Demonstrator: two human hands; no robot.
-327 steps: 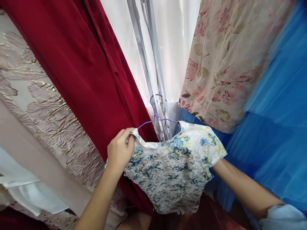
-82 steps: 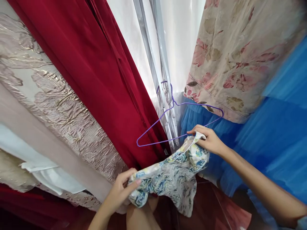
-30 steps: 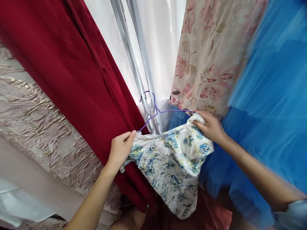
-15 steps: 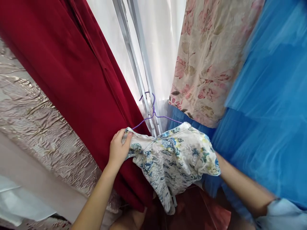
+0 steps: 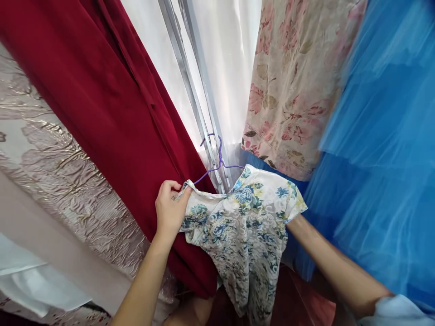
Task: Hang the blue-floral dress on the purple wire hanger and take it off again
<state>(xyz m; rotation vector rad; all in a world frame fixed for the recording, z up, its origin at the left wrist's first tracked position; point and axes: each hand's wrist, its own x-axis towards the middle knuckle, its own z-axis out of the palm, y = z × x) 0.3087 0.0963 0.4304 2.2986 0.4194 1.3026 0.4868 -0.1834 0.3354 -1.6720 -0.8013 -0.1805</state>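
A white short-sleeved garment (image 5: 244, 217) with blue, green and yellow flowers hangs on a thin purple hanger (image 5: 221, 151). My left hand (image 5: 171, 206) pinches its left shoulder, thumb in front, close to the hanger's arm. On the other side my right forearm reaches behind the right sleeve; the fabric covers that hand, so its fingers cannot be seen. The hanger's hook shows in front of grey metal uprights (image 5: 195, 72); whether it touches them I cannot tell. The neckline lies open between the two shoulders, and the skirt of the garment drops downward in folds.
A long dark-red dress (image 5: 102, 104) and a crinkled pinkish garment (image 5: 91, 213) hang at left. On the right are a beige dress with pink flowers (image 5: 288, 99) and a layered blue tulle dress (image 5: 380, 149). White fabric (image 5: 234, 59) hangs behind the uprights.
The garment's right shoulder has moved inward along the hanger, and its lower part now hangs longer and straighter. My right forearm has shifted left. My left hand keeps its hold.
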